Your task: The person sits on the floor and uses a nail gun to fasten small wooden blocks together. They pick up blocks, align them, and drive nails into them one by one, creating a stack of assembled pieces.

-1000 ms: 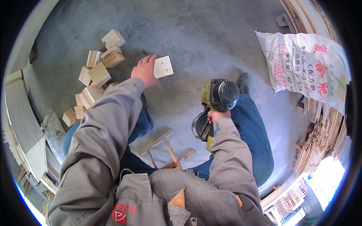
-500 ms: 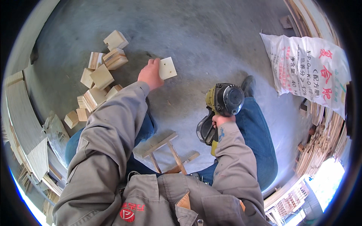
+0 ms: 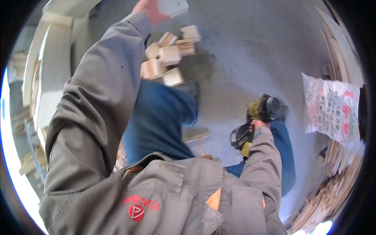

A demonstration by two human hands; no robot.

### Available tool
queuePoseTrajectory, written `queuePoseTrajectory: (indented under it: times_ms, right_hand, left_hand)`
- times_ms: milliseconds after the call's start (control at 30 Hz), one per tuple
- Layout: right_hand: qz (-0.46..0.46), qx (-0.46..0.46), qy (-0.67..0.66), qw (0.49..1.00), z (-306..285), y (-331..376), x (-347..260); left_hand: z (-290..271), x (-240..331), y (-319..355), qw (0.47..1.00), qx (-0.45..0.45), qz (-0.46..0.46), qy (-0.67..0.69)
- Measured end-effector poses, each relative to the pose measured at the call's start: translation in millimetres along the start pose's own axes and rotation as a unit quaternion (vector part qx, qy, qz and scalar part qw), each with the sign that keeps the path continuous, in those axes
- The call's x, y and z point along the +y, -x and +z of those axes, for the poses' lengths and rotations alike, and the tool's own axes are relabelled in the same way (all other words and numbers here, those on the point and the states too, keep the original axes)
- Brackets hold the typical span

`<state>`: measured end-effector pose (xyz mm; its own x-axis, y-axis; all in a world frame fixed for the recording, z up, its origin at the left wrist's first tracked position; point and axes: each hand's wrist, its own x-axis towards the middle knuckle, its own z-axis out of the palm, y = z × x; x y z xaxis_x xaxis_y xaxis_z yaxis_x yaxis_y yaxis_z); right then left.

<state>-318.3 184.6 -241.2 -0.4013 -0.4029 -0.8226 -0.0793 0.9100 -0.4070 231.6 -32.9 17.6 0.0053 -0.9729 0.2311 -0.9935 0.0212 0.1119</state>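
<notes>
Our left hand (image 3: 150, 11) held a pale block (image 3: 173, 5) by its side — presumably keeping its broad face uncovered — beyond the loosely heaped blocks (image 3: 170, 55) on the floor (image 3: 235, 58). Our right hand (image 3: 258, 124) gripped a power tool (image 3: 261, 109) by its handle, seemingly to balance its bulky head.

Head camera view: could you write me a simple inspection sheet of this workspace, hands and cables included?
Surface: grey floor, unevenly toned.
Job's things: pale wooden piece, cut off by the upper edge; loose cluster of wooden blocks; green-and-black power tool.
Clutter: wooden frame, partly hidden by a leg; white printed sack at right.
Hands: left hand holds the pale piece; right hand grips the tool.
Cables: nothing seen.
Surroundings: long boards at left; wooden strips at lower right.
</notes>
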Motion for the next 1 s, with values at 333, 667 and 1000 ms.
queuePoseTrajectory:
  times_ms: [333, 667, 1000]
  right_hand:
    - [0.017, -0.042, 0.05, 0.998, -8.7, -31.1, 29.4]
    - [-0.01, -0.071, 0.056, 0.996, 1.7, -40.2, 42.0]
    - [-0.028, -0.06, 0.1, 0.993, 32.6, 5.8, 65.0]
  left_hand:
    - [-110.5, -149.3, 375.8, 0.932, -0.041, -0.294, 0.208]
    - [-72.6, -83.6, 614.1, 0.79, -0.049, -0.578, 0.2]
    - [7.6, -32.8, 648.7, 0.781, -0.181, -0.555, 0.223]
